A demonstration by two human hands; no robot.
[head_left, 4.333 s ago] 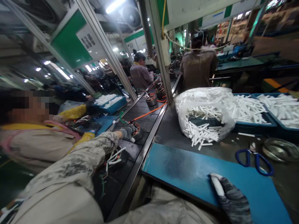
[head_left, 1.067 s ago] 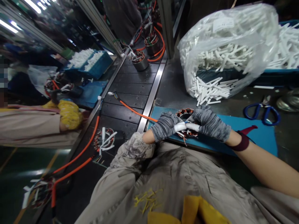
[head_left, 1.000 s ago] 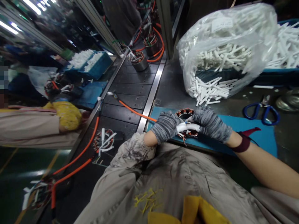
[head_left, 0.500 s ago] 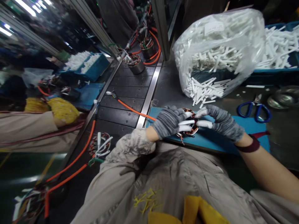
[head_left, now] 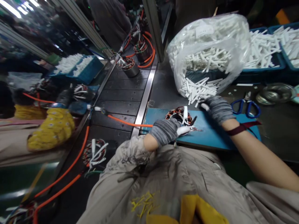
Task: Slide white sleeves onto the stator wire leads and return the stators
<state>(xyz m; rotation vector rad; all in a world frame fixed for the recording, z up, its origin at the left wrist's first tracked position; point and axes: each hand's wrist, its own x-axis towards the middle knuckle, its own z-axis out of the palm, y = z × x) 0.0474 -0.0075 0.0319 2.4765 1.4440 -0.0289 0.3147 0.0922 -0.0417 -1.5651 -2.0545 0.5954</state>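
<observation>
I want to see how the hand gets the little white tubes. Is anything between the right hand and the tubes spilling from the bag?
Nothing visible is in the way. The right hand is already at the tubes spilling from the bag. The scissors lie off to its side, and the left hand is at the stator.

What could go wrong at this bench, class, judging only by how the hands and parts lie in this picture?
1. The right hand reaches into the white tubes spilling from the bag; more may slide out.
2. The left hand alone steadies the stator; its orange cable trails onto the conveyor and might snag.
</observation>
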